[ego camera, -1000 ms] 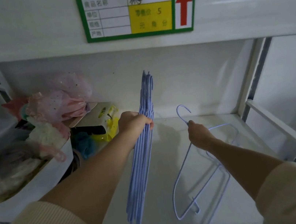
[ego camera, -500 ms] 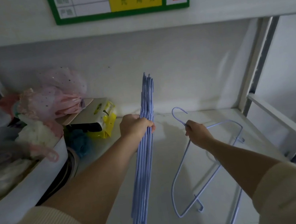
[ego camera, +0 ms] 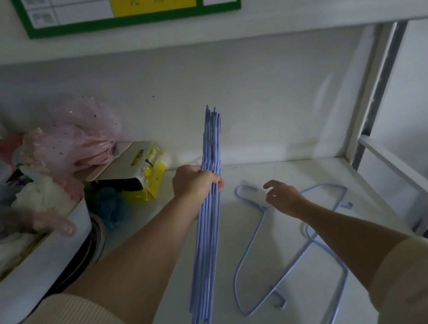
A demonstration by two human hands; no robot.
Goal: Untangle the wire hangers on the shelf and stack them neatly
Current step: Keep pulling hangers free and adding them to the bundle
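Note:
My left hand (ego camera: pixel 195 182) grips a bundle of several light-blue wire hangers (ego camera: pixel 208 232), held edge-on and standing on the white shelf (ego camera: pixel 278 174). To its right a loose blue hanger (ego camera: pixel 252 258) lies flat on the shelf, its hook toward the back wall. My right hand (ego camera: pixel 284 197) hovers just above that hanger's neck with the fingers spread, holding nothing. A second loose hanger (ego camera: pixel 341 276) lies partly under my right forearm and runs past the shelf's front edge.
A white bin (ego camera: pixel 43 273) of soft pink and white goods stands at the left. Behind it lie a yellow-and-white package (ego camera: pixel 142 169) and a blue puff (ego camera: pixel 110 208). A green price label (ego camera: pixel 128 5) hangs on the shelf above. A white frame post (ego camera: pixel 367 100) bounds the right side.
My right hand has let go of the loose hanger's hook; the hanger now lies flat on the shelf. The view tilted downward. The left hand still holds the bundle.

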